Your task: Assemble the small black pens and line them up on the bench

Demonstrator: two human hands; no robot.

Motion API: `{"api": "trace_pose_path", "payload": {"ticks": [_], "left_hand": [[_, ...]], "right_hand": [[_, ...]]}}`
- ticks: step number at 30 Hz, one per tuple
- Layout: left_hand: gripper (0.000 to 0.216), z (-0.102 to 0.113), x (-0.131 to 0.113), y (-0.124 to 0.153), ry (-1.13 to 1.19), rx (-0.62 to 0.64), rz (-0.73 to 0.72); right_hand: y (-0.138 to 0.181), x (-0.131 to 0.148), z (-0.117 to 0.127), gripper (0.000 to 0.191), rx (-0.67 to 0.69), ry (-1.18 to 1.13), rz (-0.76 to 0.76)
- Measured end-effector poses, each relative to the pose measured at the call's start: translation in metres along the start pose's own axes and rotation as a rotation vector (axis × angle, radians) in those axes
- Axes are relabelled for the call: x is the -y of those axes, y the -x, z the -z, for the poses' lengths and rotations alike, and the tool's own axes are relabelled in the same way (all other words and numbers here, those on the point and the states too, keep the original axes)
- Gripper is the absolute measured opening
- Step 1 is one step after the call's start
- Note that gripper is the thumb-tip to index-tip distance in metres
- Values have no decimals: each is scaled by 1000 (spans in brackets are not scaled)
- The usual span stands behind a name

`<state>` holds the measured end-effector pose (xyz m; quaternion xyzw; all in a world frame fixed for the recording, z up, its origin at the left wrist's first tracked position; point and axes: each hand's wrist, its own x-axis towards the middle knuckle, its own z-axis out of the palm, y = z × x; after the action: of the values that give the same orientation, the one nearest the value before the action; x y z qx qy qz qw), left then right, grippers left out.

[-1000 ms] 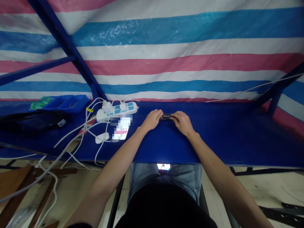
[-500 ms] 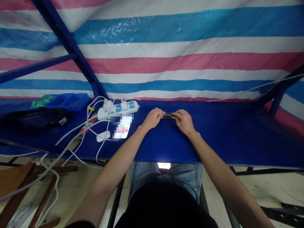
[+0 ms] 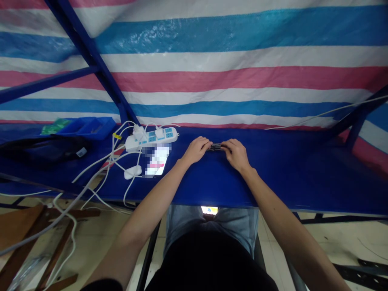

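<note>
A small dark, narrow object (image 3: 216, 147) lies on or just above the blue table (image 3: 212, 182); its exact kind is too small to make out. My left hand (image 3: 197, 149) has its fingers closed on the object's left end. At the opposite end, the thumb and fingers of my right hand (image 3: 235, 152) pinch it. Both hands rest near the tabletop, and the fingers partly cover the object's ends.
Left of my hands lie a white power strip (image 3: 151, 138) with plugs, a lit phone (image 3: 157, 161), a white adapter (image 3: 132, 172) and tangled cables. Farther left are a blue tray (image 3: 97, 127) and a dark bag (image 3: 48, 149). A striped sheet (image 3: 230, 81) hangs behind.
The view has shifted very slightly. Both hands keep their hold on the dark object, with hardly any visible movement.
</note>
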<state>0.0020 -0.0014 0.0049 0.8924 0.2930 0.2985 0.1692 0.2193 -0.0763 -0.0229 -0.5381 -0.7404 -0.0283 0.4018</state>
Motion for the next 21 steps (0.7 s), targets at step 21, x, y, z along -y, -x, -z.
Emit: {"api": "trace_pose_path", "payload": {"ticks": [21], "left_hand": [[35,-1,0,-1,-19,5,5]], "right_hand": [[1,0,1,28,18,-74,-23]]}}
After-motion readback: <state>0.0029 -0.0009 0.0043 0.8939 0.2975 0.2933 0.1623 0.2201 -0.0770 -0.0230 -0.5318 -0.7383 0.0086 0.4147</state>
